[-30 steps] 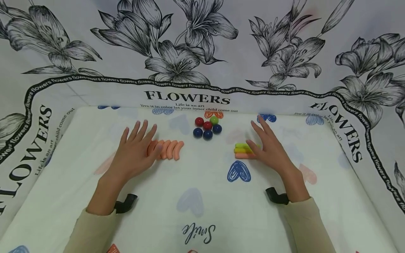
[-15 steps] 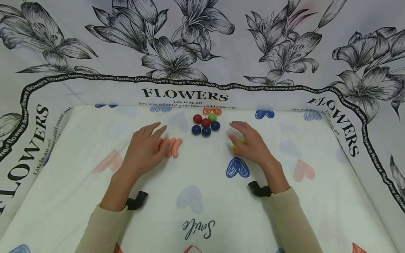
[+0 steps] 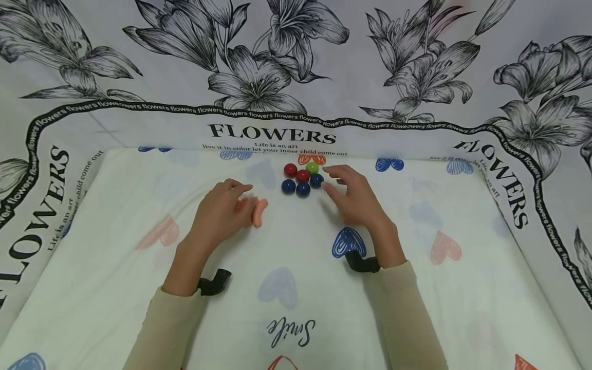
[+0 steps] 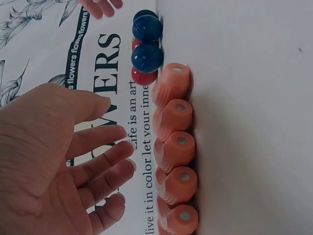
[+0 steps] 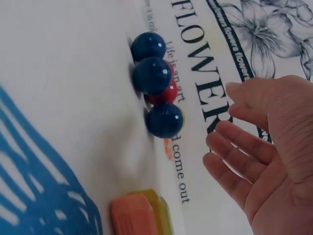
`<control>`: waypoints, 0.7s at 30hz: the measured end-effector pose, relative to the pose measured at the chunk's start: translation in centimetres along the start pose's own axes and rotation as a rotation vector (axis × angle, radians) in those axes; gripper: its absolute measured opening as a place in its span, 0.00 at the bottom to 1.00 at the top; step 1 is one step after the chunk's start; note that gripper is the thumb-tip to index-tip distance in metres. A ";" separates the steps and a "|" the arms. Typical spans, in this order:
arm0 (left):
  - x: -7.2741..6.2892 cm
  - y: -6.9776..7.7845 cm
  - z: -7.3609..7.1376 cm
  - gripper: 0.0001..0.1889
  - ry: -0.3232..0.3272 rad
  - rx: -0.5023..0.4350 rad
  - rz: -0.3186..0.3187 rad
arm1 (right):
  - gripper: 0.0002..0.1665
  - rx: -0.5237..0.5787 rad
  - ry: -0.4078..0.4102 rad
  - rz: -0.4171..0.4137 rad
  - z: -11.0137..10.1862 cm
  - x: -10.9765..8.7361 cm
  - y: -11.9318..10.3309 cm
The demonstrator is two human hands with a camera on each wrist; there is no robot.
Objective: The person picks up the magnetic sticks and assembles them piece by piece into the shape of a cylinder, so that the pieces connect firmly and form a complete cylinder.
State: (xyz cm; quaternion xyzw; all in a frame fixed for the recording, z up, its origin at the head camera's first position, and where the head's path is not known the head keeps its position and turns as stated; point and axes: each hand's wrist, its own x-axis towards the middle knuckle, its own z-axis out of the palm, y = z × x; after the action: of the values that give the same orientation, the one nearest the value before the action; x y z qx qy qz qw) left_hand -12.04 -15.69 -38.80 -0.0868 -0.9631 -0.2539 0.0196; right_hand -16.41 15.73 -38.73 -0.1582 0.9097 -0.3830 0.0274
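My left hand (image 3: 221, 213) hovers over a row of curved orange sticks (image 4: 177, 151), its fingers loosely bent and apart from them. Each stick shows a grey disc on its end in the left wrist view. From the head, most of the row is hidden under that hand. My right hand (image 3: 358, 198) is beside a cluster of small balls, thumb and fingers spread with nothing between them. The cluster has several blue balls (image 3: 302, 189), two red balls (image 3: 290, 170) and one green ball (image 3: 312, 168). Below that hand lie straight sticks, orange (image 5: 133, 215) and yellow (image 5: 155, 205).
A white cloth (image 3: 296, 246) printed with hearts and a word covers the table. Behind it rises a hanging sheet (image 3: 273, 134) with flower drawings and lettering. Black curved pieces stick out at the left wrist (image 3: 215, 282) and the right wrist (image 3: 362, 262).
Both hands have moved inward, and their fingers are less straight. The left passes along the orange row; the right has gone from the straight sticks to the balls. The objects stay in place.
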 end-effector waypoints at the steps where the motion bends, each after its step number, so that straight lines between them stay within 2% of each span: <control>1: 0.0 0.0 0.1 0.22 -0.002 -0.004 -0.002 | 0.29 0.009 -0.005 0.004 0.1 0.1 0.0; 5: -0.2 0.1 0.8 0.20 0.007 -0.006 0.021 | 0.30 0.011 -0.035 0.008 0.9 0.4 0.0; 8: -0.1 0.4 1.4 0.19 0.031 -0.003 0.042 | 0.28 0.011 -0.020 -0.013 1.3 0.5 0.1; 15: -0.5 1.1 2.3 0.18 0.045 0.035 0.022 | 0.27 0.008 -0.013 -0.082 2.2 0.7 0.5; 21: -0.9 1.5 2.7 0.13 0.088 0.058 0.068 | 0.25 0.015 -0.002 -0.121 2.9 0.8 0.4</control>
State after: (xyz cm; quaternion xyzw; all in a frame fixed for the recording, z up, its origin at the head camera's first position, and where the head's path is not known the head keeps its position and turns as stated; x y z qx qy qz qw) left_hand -10.87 -13.24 -40.50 -0.1077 -0.9648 -0.2285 0.0733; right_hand -16.75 13.75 -41.01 -0.2130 0.8955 -0.3906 0.0063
